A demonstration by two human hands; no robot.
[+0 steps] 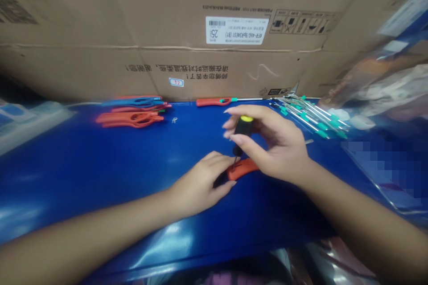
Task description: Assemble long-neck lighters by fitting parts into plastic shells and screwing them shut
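Observation:
My right hand point(277, 144) is closed round the black handle of a screwdriver point(243, 128) with a yellow end cap. The screwdriver is tilted slightly, its thin shaft pointing down to an orange lighter casing point(243, 169) on the blue table. Fingers and thumb of my left hand point(209, 180) pinch the left end of this casing. Part of the casing is hidden beneath my right hand. Behind my hands lies another orange lighter point(214, 102) with a green collar and a long metal tube.
Orange and blue lighter casings point(130, 119) are piled at the back left. Several metal tubes with green collars point(310, 118) lie at the back right. A large cardboard box point(180, 18) walls off the far side of the blue table point(110, 164). Clear plastic point(36, 120) lies left.

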